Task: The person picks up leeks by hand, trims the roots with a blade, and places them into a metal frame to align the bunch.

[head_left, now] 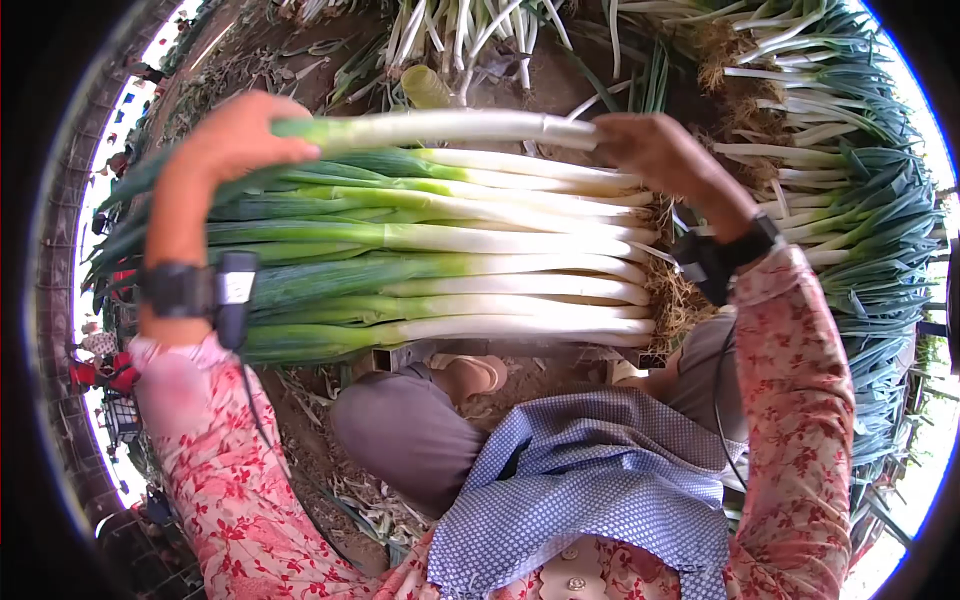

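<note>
A single long leek (440,127) is held crosswise above a row of others, its white end to the right and its green leaves to the left. My left hand (243,135) is wrapped round the green part. At the root end, my right hand (645,150) grips the white stalk; motion blurs both hands a little. Below lie several leeks (500,240) side by side on a low stand (400,355), their white ends lined up at the right. A tuft of roots (680,300) hangs at that end.
A big heap of leeks (860,230) runs down the right side. More leeks (470,30) lie at the top, near a yellow-green cylinder (427,88). Leaf scraps litter the soil (290,70). My knees (400,435) are close to the stand.
</note>
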The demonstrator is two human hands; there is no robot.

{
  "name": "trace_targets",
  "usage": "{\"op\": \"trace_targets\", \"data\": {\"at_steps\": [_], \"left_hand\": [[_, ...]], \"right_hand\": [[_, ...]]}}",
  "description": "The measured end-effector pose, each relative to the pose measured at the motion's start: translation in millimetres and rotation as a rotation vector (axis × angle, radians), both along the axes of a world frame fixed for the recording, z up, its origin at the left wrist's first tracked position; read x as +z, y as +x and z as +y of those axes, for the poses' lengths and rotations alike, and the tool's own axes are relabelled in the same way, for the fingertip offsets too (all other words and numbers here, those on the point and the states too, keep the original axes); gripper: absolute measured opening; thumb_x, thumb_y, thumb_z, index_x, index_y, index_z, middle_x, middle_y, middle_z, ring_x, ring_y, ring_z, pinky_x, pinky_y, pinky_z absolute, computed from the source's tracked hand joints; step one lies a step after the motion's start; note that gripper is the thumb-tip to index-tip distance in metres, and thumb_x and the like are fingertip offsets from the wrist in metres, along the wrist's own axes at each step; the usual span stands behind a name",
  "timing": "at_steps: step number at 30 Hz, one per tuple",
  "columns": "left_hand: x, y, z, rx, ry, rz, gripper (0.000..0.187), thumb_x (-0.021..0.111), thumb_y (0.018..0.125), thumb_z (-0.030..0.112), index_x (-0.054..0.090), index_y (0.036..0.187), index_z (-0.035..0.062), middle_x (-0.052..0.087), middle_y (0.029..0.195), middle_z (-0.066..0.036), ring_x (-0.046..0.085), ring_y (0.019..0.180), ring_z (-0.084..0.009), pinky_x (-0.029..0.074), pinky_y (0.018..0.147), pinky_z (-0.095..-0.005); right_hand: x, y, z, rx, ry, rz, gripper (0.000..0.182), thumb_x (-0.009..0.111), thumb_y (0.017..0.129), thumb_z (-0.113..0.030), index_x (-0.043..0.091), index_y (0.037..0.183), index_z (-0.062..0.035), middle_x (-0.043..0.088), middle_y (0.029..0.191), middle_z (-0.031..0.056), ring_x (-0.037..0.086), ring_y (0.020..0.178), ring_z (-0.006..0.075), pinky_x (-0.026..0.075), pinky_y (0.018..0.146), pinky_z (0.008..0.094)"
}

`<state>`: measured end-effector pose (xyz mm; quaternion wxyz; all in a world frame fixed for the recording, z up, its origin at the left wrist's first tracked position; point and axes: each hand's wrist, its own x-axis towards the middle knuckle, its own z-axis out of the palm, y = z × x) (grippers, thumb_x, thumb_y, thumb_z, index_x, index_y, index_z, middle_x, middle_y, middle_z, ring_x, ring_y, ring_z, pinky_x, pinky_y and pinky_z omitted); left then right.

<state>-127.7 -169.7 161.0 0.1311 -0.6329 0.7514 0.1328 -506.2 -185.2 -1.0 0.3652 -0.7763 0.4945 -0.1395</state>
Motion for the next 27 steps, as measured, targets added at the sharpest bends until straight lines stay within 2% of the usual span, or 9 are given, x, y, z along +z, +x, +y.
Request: {"op": "trace_targets", "data": {"at_steps": [3,4,7,8,12,15,19,22,27], "left_hand": [[-64,32,-11,-0.008,0.076,0.052,0.048,0.068,0.072,0.047,0.068,0.098,0.0070,0.067,0.090,-0.015,0.062,0.087,-0.0273,0.046,0.082,-0.0356],[-71,29,-12,0.017,0.042,0.065,0.050,0.067,0.072,0.049,0.067,0.099,0.0068,0.067,0.091,-0.015,0.062,0.089,-0.0280,0.046,0.082,-0.0360],[-80,33,-21,0.000,0.002,0.087,0.054,0.065,0.074,0.054,0.066,0.101,0.0074,0.066,0.095,-0.016,0.061,0.092,-0.0299,0.046,0.082,-0.0368],[-82,33,-23,-0.020,-0.004,0.093,0.055,0.064,0.074,0.056,0.066,0.102,0.0078,0.066,0.097,-0.017,0.061,0.093,-0.0304,0.046,0.082,-0.0370],[-95,25,-5,-0.049,-0.232,-0.020,0.054,0.064,0.075,0.053,0.063,0.104,0.0079,0.060,0.100,-0.014,0.056,0.098,-0.0323,0.043,0.087,-0.0399],[-96,25,8,-0.328,-0.404,-0.055,0.057,0.069,0.069,0.051,0.061,0.106,0.0085,0.061,0.100,-0.013,0.056,0.100,-0.0326,0.043,0.086,-0.0402],[-75,16,8,-0.213,-0.191,-0.012,0.057,0.074,0.064,0.042,0.058,0.105,0.0053,0.062,0.096,-0.016,0.058,0.091,-0.0340,0.045,0.080,-0.0390],[-62,-6,7,-0.026,-0.053,-0.169,0.061,0.072,0.063,0.052,0.060,0.099,0.0037,0.063,0.091,-0.021,0.060,0.088,-0.0358,0.046,0.076,-0.0411],[-98,24,1,-0.174,-0.242,0.097,0.062,0.062,0.075,0.059,0.060,0.095,-0.0005,0.062,0.089,-0.021,0.059,0.087,-0.0379,0.045,0.079,-0.0428]], "right_hand": [[-73,19,13,0.085,-0.022,0.071,0.038,0.062,0.088,-0.027,0.058,0.121,-0.0073,0.066,0.106,0.0147,0.063,0.092,0.0208,0.048,0.085,0.0328],[-91,24,17,0.034,-0.101,0.042,0.031,0.052,0.090,-0.028,0.061,0.110,-0.0065,0.064,0.100,0.0164,0.060,0.097,0.0285,0.046,0.086,0.0380],[-89,16,9,0.076,0.178,-0.217,0.034,0.050,0.090,-0.031,0.060,0.111,-0.0060,0.063,0.102,0.0169,0.058,0.097,0.0334,0.044,0.088,0.0388],[-73,15,11,0.102,0.130,-0.132,0.032,0.049,0.090,-0.030,0.060,0.108,-0.0056,0.063,0.100,0.0169,0.059,0.095,0.0345,0.044,0.087,0.0398],[-70,7,11,0.066,0.042,-0.038,0.036,0.051,0.090,-0.033,0.059,0.111,-0.0054,0.063,0.100,0.0182,0.059,0.095,0.0346,0.044,0.085,0.0398],[-84,6,15,0.046,-0.018,-0.057,0.036,0.053,0.090,-0.032,0.059,0.110,-0.0035,0.064,0.095,0.0172,0.061,0.089,0.0294,0.045,0.081,0.0371],[-76,1,11,0.116,0.104,-0.080,0.035,0.053,0.091,-0.033,0.061,0.105,-0.0021,0.065,0.089,0.0166,0.062,0.086,0.0271,0.046,0.079,0.0358],[-71,6,11,0.119,0.114,0.014,0.034,0.053,0.091,-0.033,0.063,0.101,-0.0029,0.065,0.089,0.0171,0.062,0.087,0.0296,0.046,0.079,0.0363],[-87,7,14,0.040,-0.084,0.029,0.036,0.048,0.091,-0.038,0.063,0.104,-0.0087,0.064,0.097,0.0166,0.060,0.094,0.0342,0.045,0.082,0.0414]]}}
